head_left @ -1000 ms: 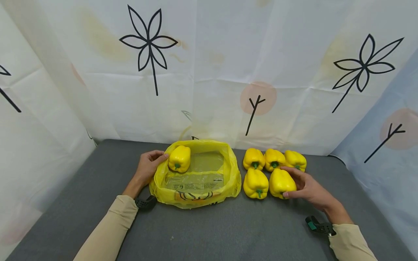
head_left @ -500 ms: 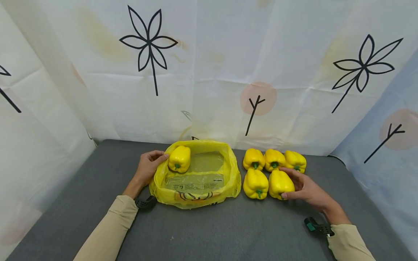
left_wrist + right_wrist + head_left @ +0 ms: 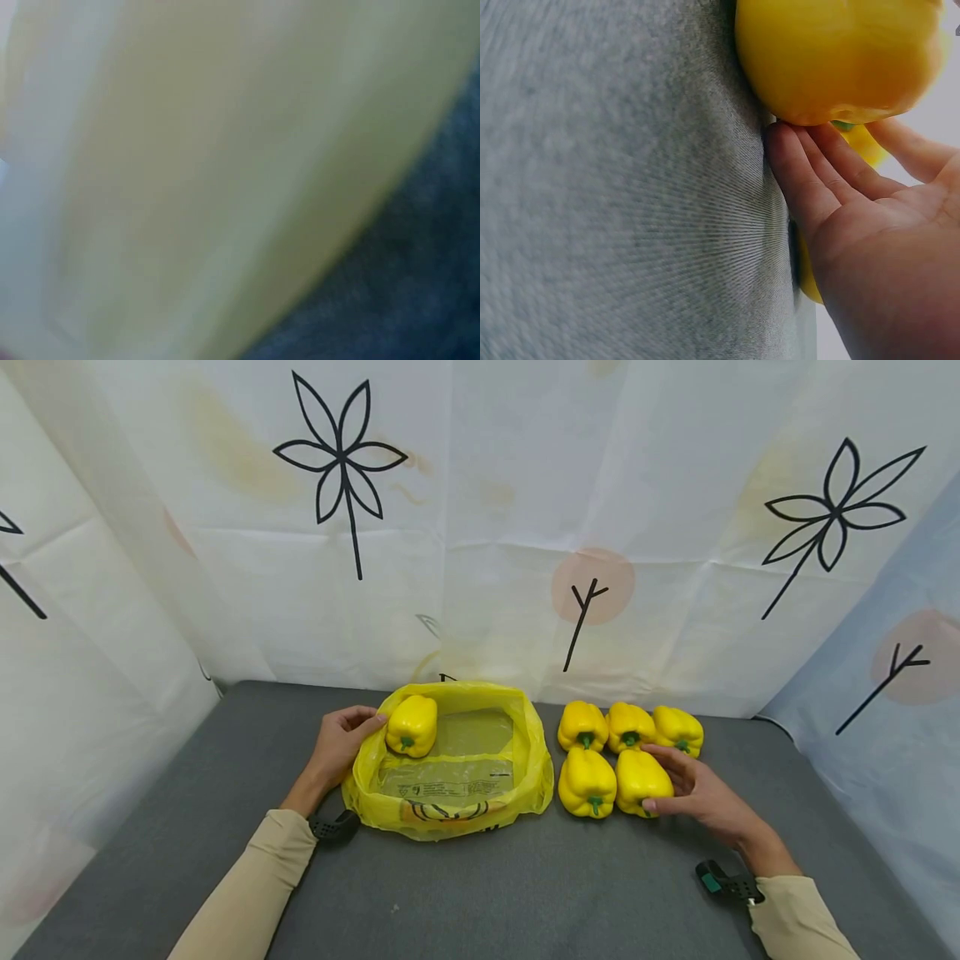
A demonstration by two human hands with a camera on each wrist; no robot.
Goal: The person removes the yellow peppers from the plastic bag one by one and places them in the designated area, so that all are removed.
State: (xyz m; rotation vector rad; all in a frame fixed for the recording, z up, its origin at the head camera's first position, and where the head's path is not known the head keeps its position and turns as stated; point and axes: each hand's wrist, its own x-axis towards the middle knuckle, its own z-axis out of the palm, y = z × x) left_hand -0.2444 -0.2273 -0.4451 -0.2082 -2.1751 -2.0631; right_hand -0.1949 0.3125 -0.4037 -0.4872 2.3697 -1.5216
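Note:
A yellow plastic bag stands on the grey surface, its mouth spread wide toward me. Its left rim is pinched between the thumb and fingers of my left hand. Inside, at the upper left, lies a yellow bell pepper. My right hand has its thumb at the front and fingers at the back of another bell pepper, the right one of the front row. In the right wrist view this bell pepper fills the top, with the fingertips at its edge. The left wrist view is mostly blurred yellow plastic.
Beside the held one sits a bell pepper, stem toward me. Behind it three more bell peppers, among them one at the right, form a back row. A patterned white cloth hangs behind the grey table.
My right hand and the bell pepper at its fingers have shifted slightly left, closer to the neighbouring pepper. The left hand and bag stay as they were.

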